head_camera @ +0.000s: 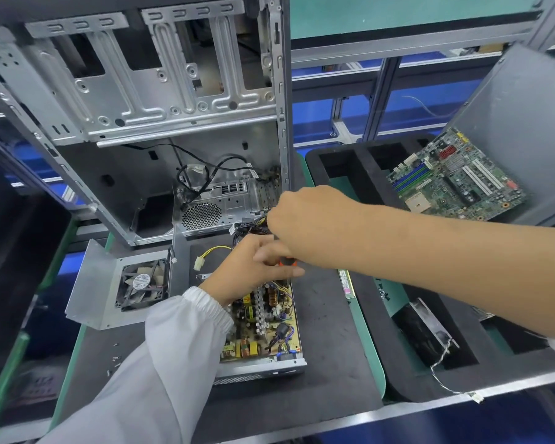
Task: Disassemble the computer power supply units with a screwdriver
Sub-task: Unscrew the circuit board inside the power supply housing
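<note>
The opened power supply point(263, 328) lies on the dark mat point(327, 331) at about 6 o'clock from the two hands, its long side running from 12 to 6, away from and toward the person. Its circuit board faces up, and both hands meet over its far end.

The left hand point(247, 270) comes in from 7 o'clock and is the nearer one. Its fingers are curled and reach toward the orange and black screwdriver point(287, 261); whether they pinch the tool or only steady it I cannot tell. The right hand point(305, 222) reaches across from 3 o'clock with its fingers curled downward over the same spot (what they grip is hidden by the hand itself, though the screwdriver's top sits just below it).

The removed cover with its fan point(141, 283) rests at 9 o'clock from the board, just beside it. A bundle of wires point(253, 227) crowds the far end and would likely get in the way of the tool. The empty computer case point(161, 107) stands at 12 o'clock. A green motherboard point(455, 181) leans at 2 o'clock, well apart. Small screws point(115, 360) lie loose at 8 o'clock.
</note>
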